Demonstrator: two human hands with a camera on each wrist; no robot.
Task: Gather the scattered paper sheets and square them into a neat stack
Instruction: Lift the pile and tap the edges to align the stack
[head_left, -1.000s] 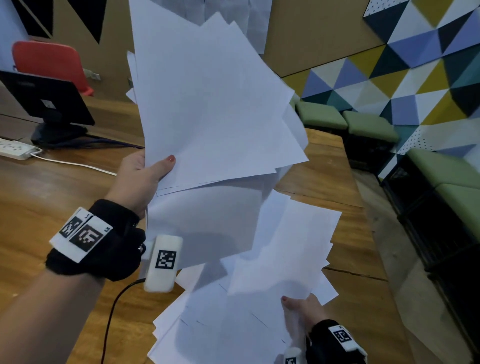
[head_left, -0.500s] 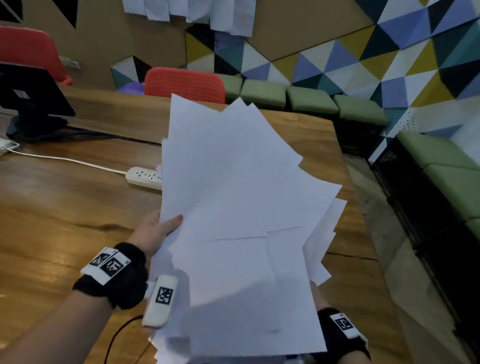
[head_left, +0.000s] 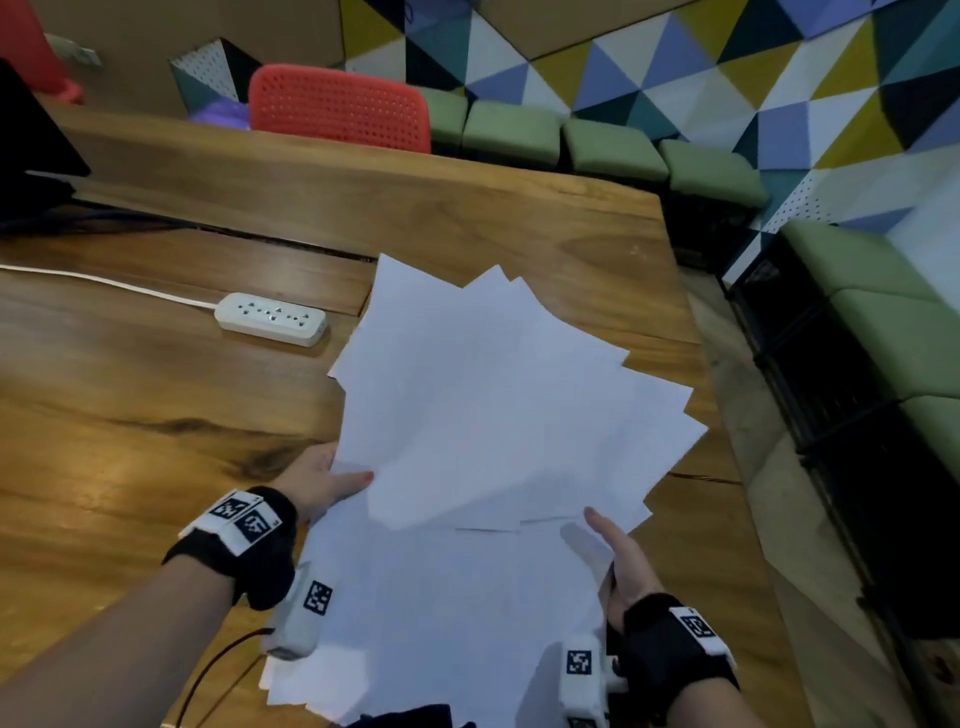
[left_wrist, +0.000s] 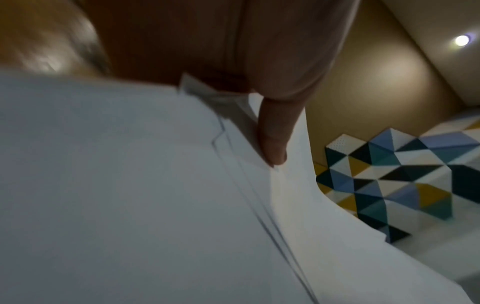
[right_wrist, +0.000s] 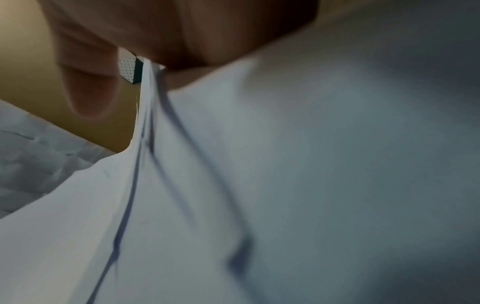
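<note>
A loose fan of white paper sheets (head_left: 493, 415) is held low over the wooden table (head_left: 130, 415), its corners splaying out far and right. My left hand (head_left: 322, 480) pinches the fan's left edge, thumb on top and fingers underneath. The left wrist view shows that thumb (left_wrist: 272, 133) pressing on the layered sheets (left_wrist: 130, 185). My right hand (head_left: 618, 561) sits at the lower right edge with its thumb straight and lifted off the paper. Its fingers are hidden under the sheets. In the right wrist view the thumb (right_wrist: 88, 90) hangs apart from the sheet edges (right_wrist: 311, 164).
A white power strip (head_left: 271, 318) with its cord lies on the table left of the paper. A black monitor base (head_left: 31, 156) stands at the far left. A red chair (head_left: 337, 106) and green seats (head_left: 613, 150) line the far side. The table's right edge (head_left: 696, 364) passes under the fan.
The raised bunch in my left hand came down onto the lower sheets, making one fan nearer the table. My right thumb has come off the paper and now points up at the right edge.
</note>
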